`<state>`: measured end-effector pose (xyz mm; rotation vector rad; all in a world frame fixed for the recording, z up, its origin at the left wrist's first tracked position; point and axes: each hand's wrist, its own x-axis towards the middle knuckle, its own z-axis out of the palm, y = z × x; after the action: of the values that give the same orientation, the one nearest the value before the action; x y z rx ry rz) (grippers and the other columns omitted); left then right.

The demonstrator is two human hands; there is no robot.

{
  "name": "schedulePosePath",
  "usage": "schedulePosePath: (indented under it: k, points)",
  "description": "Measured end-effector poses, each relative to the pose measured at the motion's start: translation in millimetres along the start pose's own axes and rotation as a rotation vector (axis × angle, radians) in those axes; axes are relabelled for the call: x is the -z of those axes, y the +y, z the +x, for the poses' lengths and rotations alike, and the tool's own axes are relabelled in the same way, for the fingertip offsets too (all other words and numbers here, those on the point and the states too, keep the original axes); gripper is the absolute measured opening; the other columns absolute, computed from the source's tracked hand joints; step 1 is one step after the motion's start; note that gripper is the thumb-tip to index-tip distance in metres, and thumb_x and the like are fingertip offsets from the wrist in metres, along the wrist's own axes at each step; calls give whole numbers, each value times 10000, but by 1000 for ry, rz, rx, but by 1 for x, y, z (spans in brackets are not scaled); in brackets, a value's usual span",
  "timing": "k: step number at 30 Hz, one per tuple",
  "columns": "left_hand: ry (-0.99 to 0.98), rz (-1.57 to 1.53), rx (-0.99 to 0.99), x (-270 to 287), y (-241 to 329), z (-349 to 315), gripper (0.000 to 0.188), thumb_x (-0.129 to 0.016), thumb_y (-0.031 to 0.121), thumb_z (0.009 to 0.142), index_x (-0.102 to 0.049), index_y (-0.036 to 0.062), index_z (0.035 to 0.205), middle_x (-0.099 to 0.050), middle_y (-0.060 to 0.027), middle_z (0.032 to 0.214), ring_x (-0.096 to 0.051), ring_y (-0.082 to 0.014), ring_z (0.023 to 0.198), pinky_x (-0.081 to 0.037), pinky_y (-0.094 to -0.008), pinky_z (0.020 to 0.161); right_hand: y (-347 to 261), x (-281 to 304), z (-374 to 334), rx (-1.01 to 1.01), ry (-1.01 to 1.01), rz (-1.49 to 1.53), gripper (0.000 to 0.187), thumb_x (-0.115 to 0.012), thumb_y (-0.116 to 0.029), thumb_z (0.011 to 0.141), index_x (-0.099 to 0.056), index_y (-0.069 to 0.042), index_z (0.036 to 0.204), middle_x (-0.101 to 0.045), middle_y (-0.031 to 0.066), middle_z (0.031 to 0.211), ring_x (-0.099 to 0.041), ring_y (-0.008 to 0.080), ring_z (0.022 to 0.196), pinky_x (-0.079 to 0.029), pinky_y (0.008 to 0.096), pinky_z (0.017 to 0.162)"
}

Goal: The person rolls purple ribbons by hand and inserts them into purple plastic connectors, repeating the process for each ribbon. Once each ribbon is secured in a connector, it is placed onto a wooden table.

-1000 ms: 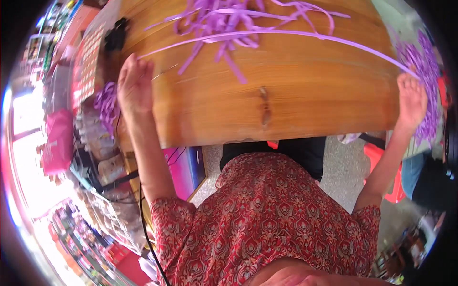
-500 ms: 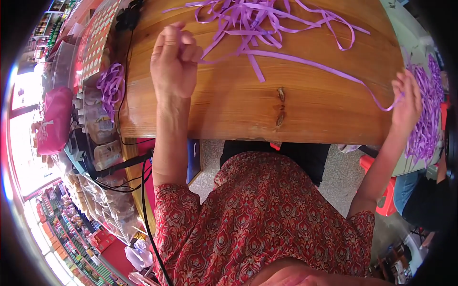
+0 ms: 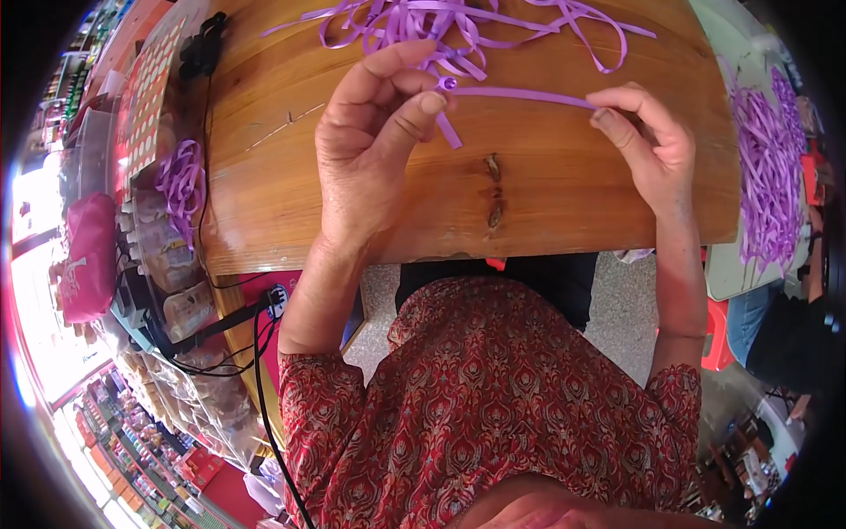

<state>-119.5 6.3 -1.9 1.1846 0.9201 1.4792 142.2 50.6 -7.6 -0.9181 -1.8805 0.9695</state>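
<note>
Between the thumb and fingers of my left hand (image 3: pixel 366 145) is a small rolled coil (image 3: pixel 448 84) of purple ribbon. From it a purple ribbon (image 3: pixel 520 93) runs nearly level to my right hand (image 3: pixel 652 145), whose thumb and forefinger pinch it. A short flat ribbon piece (image 3: pixel 450 131) shows just below the coil; whether it joins the coil I cannot tell. Both hands are above the wooden table (image 3: pixel 555 194). Beyond them lies a loose tangle of purple ribbons (image 3: pixel 397 25), partly cut off by the picture's upper edge.
A thin wire-like piece (image 3: pixel 286 123) lies on the table's left. Purple ribbon loops (image 3: pixel 182 181) hang beside the left edge, near a black cable (image 3: pixel 204 167). At the right, a pale side table (image 3: pixel 727 273) bears a big heap of purple ribbon strips (image 3: pixel 771 176). A red stool (image 3: pixel 718 335) stands below it.
My right hand has come in from the far right toward my left hand, shortening the ribbon between them. My left hand has moved right and lower, and the coil now shows at its fingertips.
</note>
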Motion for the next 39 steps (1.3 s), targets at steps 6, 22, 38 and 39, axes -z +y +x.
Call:
schedulePosePath:
  k: [6, 22, 38, 39]
  points:
    - [15, -62, 96, -16, 1, -2, 225, -592, -21, 871, -598, 8, 1094, -631, -24, 866, -541, -64, 727, -433, -190, 644, -29, -21, 14, 45, -1, 458, 201, -617, -39, 867, -618, 23, 1058, -579, 44, 869, -497, 73, 739, -380, 185, 646]
    - [-88, -202, 288, -38, 15, -15, 129, -596, 0, 882, -607, -3, 1010, -629, -19, 881, -565, -60, 820, -449, -198, 722, -37, -38, 24, 417, -78, -3, 310, -761, -23, 675, -691, 3, 975, -615, 85, 853, -547, 152, 701, -424, 255, 581]
    - [-49, -270, 171, -46, -1, -16, 121, -576, -2, 898, -604, -3, 1016, -626, -10, 893, -541, -47, 801, -431, -178, 706, -54, -15, 25, 185, -139, 78, 292, -698, -46, 780, -626, 7, 1058, -598, 70, 942, -556, 138, 833, -431, 242, 692]
    - [-42, -294, 191, -45, -5, -14, 122, -580, 4, 898, -610, 0, 1016, -632, -11, 911, -544, -49, 834, -430, -182, 734, -61, -5, 26, 88, -235, 151, 360, -665, -98, 846, -576, 1, 1181, -577, 54, 991, -547, 122, 914, -431, 240, 747]
